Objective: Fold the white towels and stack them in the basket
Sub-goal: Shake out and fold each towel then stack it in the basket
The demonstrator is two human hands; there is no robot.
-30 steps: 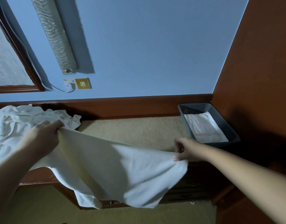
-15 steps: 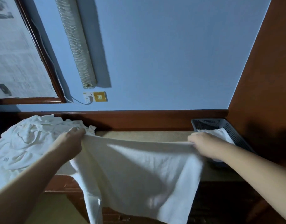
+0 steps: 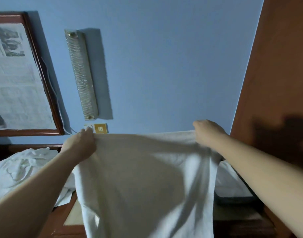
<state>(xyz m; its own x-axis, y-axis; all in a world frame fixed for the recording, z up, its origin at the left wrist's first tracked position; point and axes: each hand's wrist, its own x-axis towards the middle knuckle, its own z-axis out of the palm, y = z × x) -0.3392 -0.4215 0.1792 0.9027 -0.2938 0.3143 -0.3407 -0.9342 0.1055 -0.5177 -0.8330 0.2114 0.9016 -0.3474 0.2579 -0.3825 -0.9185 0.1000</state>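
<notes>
Left of the basket, both hands (left hand, right hand) pinch the towel by its top corners, spread for folding; next, bring the corners together.

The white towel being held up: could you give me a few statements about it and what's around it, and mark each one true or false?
1. Both hands grip the white towel along its top edge, the left hand at one corner and the right hand at the other. True.
2. The towel is already folded into a small square. False: it hangs open as one spread sheet.
3. A heap of unfolded towels lies to the left. True.
4. The basket on the right has nothing in it. False: a white towel lies inside it.
5. The wall behind is painted red. False: it is blue, with a long light fixture mounted on it.
</notes>
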